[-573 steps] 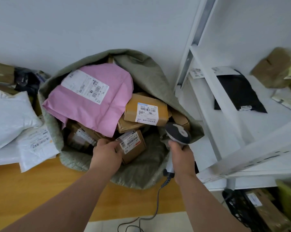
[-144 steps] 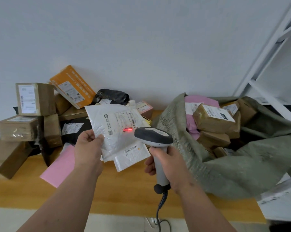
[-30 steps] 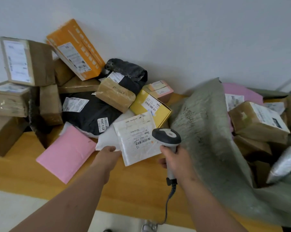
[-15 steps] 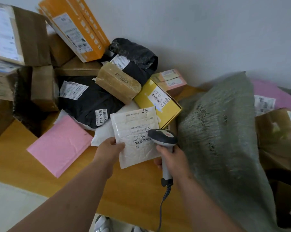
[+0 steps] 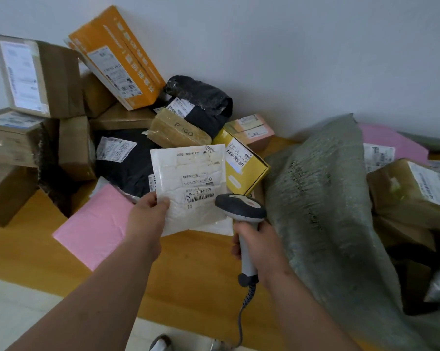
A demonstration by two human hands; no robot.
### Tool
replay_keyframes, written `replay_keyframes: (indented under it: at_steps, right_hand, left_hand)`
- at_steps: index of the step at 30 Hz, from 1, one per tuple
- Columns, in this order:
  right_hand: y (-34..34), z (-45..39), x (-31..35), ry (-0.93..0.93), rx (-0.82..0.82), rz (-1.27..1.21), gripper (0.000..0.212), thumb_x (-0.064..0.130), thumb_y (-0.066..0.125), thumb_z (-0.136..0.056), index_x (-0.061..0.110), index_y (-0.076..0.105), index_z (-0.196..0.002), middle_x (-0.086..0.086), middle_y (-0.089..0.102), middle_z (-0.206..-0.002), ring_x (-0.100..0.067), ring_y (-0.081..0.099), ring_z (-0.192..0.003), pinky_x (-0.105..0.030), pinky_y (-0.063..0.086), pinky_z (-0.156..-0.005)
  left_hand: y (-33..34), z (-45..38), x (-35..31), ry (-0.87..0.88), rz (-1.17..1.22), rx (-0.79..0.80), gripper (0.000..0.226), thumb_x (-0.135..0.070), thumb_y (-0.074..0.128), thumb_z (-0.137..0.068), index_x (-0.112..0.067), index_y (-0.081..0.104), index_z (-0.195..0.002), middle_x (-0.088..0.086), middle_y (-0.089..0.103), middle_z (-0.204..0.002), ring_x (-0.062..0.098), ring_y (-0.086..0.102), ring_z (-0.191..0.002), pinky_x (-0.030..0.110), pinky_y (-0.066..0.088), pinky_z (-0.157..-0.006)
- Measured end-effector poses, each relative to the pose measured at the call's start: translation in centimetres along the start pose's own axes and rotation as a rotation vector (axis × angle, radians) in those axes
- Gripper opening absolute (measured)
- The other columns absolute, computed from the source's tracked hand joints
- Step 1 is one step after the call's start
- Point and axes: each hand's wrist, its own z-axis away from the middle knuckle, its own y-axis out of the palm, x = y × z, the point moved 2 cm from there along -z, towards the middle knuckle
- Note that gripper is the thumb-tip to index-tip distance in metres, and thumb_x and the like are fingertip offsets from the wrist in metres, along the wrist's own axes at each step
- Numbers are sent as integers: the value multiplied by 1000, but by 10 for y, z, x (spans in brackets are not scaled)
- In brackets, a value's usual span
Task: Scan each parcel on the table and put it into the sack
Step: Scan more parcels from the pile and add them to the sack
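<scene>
Left hand (image 5: 148,219) pinches white mailer (image 5: 191,183) label-up; right hand (image 5: 258,245) grips scanner (image 5: 241,211) beside it, sack (image 5: 322,198) at table's (image 5: 193,274) right edge.

A plain, pale grey-white painted wall (image 5: 302,46) fills the view from nine o'clock across twelve to three o'clock, evenly lit by soft light. Below it a warm honey-coloured wooden tabletop (image 5: 196,272) runs across the middle. At six to eight o'clock lies a pale, off-white floor (image 5: 18,310).
</scene>
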Motion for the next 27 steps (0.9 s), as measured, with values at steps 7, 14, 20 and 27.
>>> replay_keyframes:
  at_steps: [7,14,20,27]
  right_hand:
    - [9,35,7,-89,36,32,13,13,65,-87,3,60,-80,-9,57,-66,-20,56,-53,-35,46,-58]
    - [17,63,14,-149,22,49,14,13,65,-85,3,61,-76,-9,58,-64,-21,56,-53,-36,47,-58]
    - [18,81,15,-153,-9,46,13,11,63,-85,-2,63,-83,-6,59,-64,-19,56,-52,-37,49,-59]
    - [23,97,15,-150,-19,20,16,10,63,-86,-5,62,-91,-6,58,-66,-17,55,-51,-37,49,-61]
  left_hand:
    - [-14,19,-10,21,25,19,17,-17,54,-100,-26,68,-95,2,73,-99,28,69,-95,52,56,-89]
    - [-26,31,-15,50,57,38,17,-16,54,-99,-25,68,-95,4,74,-100,29,70,-95,54,57,-87]
    - [-31,40,-14,66,56,54,20,-15,53,-100,-27,67,-91,3,73,-97,30,69,-94,53,57,-87]
    - [-39,48,-16,82,56,65,22,-14,54,-99,-28,68,-88,3,74,-96,31,69,-95,54,56,-88]
